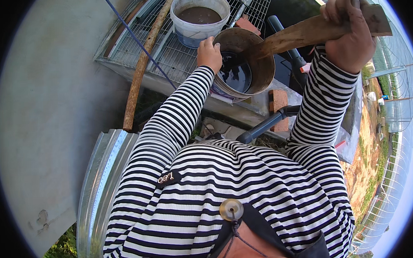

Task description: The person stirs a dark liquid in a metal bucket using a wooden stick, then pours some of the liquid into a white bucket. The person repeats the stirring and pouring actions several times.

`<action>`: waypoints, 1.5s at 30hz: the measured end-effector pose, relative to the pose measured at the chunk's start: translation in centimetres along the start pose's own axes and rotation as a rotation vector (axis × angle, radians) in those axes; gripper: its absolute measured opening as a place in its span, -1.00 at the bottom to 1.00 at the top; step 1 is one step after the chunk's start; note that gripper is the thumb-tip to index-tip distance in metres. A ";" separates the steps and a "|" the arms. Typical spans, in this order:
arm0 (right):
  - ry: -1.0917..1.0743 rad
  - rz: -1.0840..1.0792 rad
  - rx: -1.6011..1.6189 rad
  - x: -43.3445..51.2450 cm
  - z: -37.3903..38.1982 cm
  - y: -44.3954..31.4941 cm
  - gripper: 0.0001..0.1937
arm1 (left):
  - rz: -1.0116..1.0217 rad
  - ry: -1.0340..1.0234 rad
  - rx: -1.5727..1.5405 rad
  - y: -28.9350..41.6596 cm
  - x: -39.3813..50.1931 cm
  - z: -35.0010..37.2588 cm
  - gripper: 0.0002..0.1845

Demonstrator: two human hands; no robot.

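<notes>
My left hand (210, 55) rests on the left rim of a deep bucket (264, 73) that stands tilted on a ledge. Dark, shiny liquid (237, 72) fills its bottom. My right hand (351, 36) is raised at the upper right, its fingers wrapped around the upper end of a flat wooden board (302, 34). The board slants down over the bucket's right rim, and its lower end is inside, near the liquid. Behind and to the left, a white plastic bucket (185, 33) holds murky brown liquid (199, 16).
Wire mesh (181, 59) lies under the white bucket. A wooden pole (140, 69) and a blue cord cross on the left. Bricks (278, 101) and a dark plastic pipe (266, 126) are at the ledge. Corrugated metal sheeting (103, 188) stands lower left, beside a pale wall (49, 101).
</notes>
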State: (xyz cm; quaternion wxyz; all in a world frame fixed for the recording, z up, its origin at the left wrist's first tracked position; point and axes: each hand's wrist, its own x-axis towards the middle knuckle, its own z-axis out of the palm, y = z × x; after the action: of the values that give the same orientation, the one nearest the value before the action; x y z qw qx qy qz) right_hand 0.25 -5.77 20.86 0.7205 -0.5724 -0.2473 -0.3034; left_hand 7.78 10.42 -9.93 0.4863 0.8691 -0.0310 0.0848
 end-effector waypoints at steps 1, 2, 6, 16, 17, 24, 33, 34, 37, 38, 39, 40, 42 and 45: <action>-0.006 -0.001 -0.004 0.1 -0.1 0.4 -0.89 | -0.002 0.002 0.009 0.0 0.0 -0.1 -0.54; -0.011 -0.002 -0.011 0.0 -0.2 1.1 -0.88 | 0.010 0.015 0.006 -0.1 0.5 -0.4 -0.54; -0.030 0.020 -0.128 -2.2 -1.5 7.4 -0.86 | 0.033 0.014 0.002 -0.2 0.3 -0.5 -0.55; -0.032 -0.082 -0.433 -1.5 -2.7 6.6 -0.87 | 0.024 0.005 -0.004 -0.7 0.0 -0.1 -0.54; 0.010 -0.040 -0.357 -1.4 -2.3 5.0 -0.86 | 0.028 0.015 0.016 -0.8 0.0 -0.4 -0.55; 0.079 0.067 -0.261 -4.1 -2.2 5.9 -0.84 | 0.057 0.047 0.039 -0.1 0.0 -0.6 -0.56; 0.069 0.109 -0.311 -4.5 -0.5 3.3 -0.84 | 0.075 0.040 0.028 0.4 -0.3 -0.1 -0.53; 0.047 0.118 -0.304 -4.7 -0.7 4.1 -0.84 | 0.082 0.051 0.030 0.2 -0.2 0.2 -0.52; 0.006 0.135 -0.278 -3.0 0.9 2.1 -0.84 | 0.066 0.009 0.046 0.3 0.1 -0.2 -0.51; -0.014 0.095 -0.226 -2.1 2.4 0.8 -0.85 | 0.054 0.033 0.077 -0.8 0.3 -1.0 -0.50; -0.016 0.057 -0.197 -2.2 3.3 -1.5 -0.86 | 0.028 0.012 0.084 -0.9 -0.7 -1.0 -0.49; -0.030 0.061 -0.214 -1.9 3.3 -1.4 -0.87 | 0.031 0.026 0.076 -0.9 -0.3 -1.2 -0.49; -0.017 0.098 -0.306 -2.7 2.5 1.5 -0.88 | 0.052 0.028 0.058 -0.4 0.2 -1.0 -0.49; -0.049 0.234 -0.410 -4.5 2.0 4.7 -0.88 | 0.067 -0.011 0.032 1.0 -0.6 0.2 -0.50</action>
State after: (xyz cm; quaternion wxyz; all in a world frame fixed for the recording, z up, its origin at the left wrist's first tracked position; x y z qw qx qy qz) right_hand 0.49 -2.41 14.98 0.6132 -0.7388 -0.1298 -0.2476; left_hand 7.09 9.68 -9.34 0.4692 0.8756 -0.0613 0.0966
